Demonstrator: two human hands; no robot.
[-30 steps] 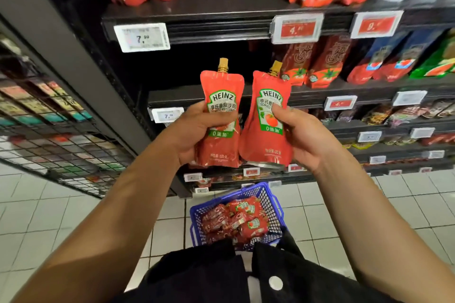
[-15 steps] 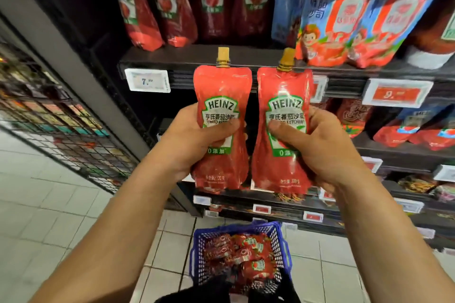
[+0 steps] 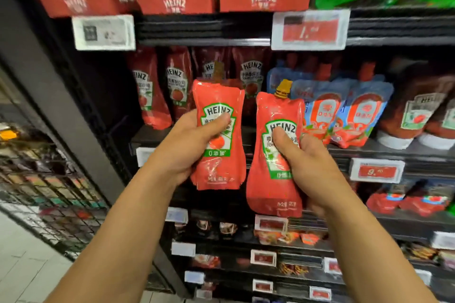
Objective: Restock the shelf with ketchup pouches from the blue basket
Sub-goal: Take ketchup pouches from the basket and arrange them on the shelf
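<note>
Two pouches up at shelf height, spouts up, the gap lying ahead and to the left

The left red soft-plastic Heinz ketchup pouch (image 3: pixel 218 140) stands upright, its brown cap overlapping the row of matching red Heinz pouches (image 3: pixel 172 91) already on the dark metal shelf (image 3: pixel 157 136); the left hand (image 3: pixel 189 150) clamps it, thumb across the label and fingers behind. The right red ketchup pouch (image 3: pixel 275 155) hangs just beside it, a little lower and slightly tilted, pinched the same way by the right hand (image 3: pixel 310 170), in front of the blue-and-orange sauce pouches (image 3: pixel 344 115). Both long axes run vertical. The left pouch looks nearer the Heinz row, so it probably goes in first. The blue basket is out of view.
</note>
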